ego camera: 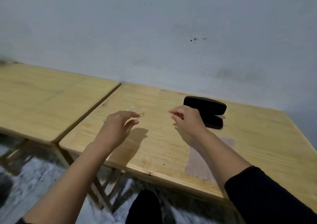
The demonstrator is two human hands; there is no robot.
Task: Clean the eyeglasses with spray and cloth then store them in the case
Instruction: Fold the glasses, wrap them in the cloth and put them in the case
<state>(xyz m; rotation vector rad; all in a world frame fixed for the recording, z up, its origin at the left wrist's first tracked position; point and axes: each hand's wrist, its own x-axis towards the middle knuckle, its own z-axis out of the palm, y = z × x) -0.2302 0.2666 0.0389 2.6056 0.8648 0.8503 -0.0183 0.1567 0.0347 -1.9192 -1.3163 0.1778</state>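
- I see a light wooden table (248, 138) set against a pale wall (154, 26), with a second table of the same wood (42, 100) butted against its left edge.
- A thin, pale pinkish cleaning cloth (200, 163) lies flat near the front edge of the table, partly under my right forearm.
- The black hard-shell eyeglass case (205, 107) sits open toward the back right of the table, lid raised; from here I cannot tell whether anything lies inside.
- My right hand (187, 119) hovers just in front of the case, fingers curled inward with thumb and forefinger close together; I cannot tell if they pinch anything.
- My left hand (118, 126) reaches forward over the middle of the table, fingers loosely spread and slightly bent, its fingertips at the clear-framed eyeglasses (135, 110).
- Those glasses are blurred and nearly transparent; they lie at my left fingertips, well left of the case, and whether I actually grip them I cannot tell.
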